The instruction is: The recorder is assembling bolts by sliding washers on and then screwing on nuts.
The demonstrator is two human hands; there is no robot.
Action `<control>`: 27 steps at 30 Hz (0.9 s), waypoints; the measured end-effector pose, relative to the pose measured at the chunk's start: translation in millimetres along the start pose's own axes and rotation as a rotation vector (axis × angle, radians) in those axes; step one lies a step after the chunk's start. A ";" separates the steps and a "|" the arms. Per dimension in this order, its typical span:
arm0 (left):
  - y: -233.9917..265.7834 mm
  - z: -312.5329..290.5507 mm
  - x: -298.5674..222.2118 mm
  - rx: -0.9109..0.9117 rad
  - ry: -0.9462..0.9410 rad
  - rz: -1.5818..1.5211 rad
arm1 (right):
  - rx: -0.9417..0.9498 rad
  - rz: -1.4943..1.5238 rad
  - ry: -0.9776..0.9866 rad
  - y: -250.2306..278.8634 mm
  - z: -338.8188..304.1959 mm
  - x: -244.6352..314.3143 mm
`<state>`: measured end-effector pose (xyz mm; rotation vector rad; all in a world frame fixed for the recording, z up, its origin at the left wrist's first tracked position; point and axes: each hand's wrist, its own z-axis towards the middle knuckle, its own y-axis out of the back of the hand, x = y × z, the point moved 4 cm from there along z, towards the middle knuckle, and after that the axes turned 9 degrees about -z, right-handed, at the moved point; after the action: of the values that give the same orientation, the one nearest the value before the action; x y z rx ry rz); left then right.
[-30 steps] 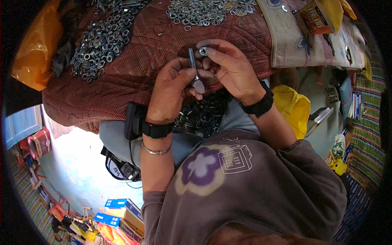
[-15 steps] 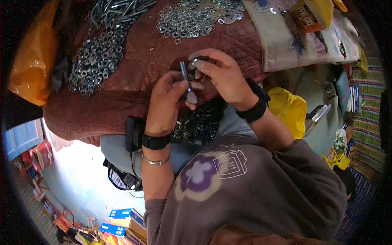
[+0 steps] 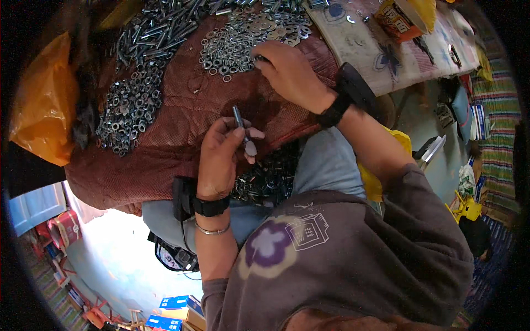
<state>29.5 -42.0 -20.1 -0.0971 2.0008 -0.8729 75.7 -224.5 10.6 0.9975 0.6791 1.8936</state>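
1. Bolt (image 3: 238,116): slim metal shaft, tilted, held in the left hand (image 3: 221,151) over the near side of the surface (image 3: 124,179). Left grip narrow, thumb and fingers closed on the shaft.
2. Right hand (image 3: 290,77): at the near edge of the washers (image 3: 232,51), fingers bent; contents of this grip cannot be told.
3. Washers: flat metal rings, loosely heaped. Nuts (image 3: 128,105): chunky, shiny, piled to the left. Bolt pile (image 3: 157,36): long shafts, crossed, beyond the nuts.
4. Cloth (image 3: 179,113): red-brown, quilted, beneath the piles.
5. Tub (image 3: 398,23): orange, tilted; contents cannot be told. Orange bag (image 3: 47,105): glossy, creased.
6. Right forearm partly hides the yellow bag (image 3: 402,140). Dark small parts (image 3: 265,179) lie below the surface's edge.
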 end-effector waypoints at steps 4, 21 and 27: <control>1.5 -1.4 -0.6 -0.013 -0.021 -0.006 | -0.084 0.068 -0.077 3.0 -7.3 -1.8; 8.7 0.5 -2.5 -0.004 -0.084 -0.135 | -0.142 -0.152 -0.021 -11.9 -13.3 2.8; 8.6 -0.9 -3.8 -0.056 -0.092 -0.173 | -0.179 -0.155 -0.013 -11.7 -12.8 3.4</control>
<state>33.2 -33.6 -22.3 -0.3408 1.9512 -0.9049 69.0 -216.8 -3.9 0.8199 0.5524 1.7760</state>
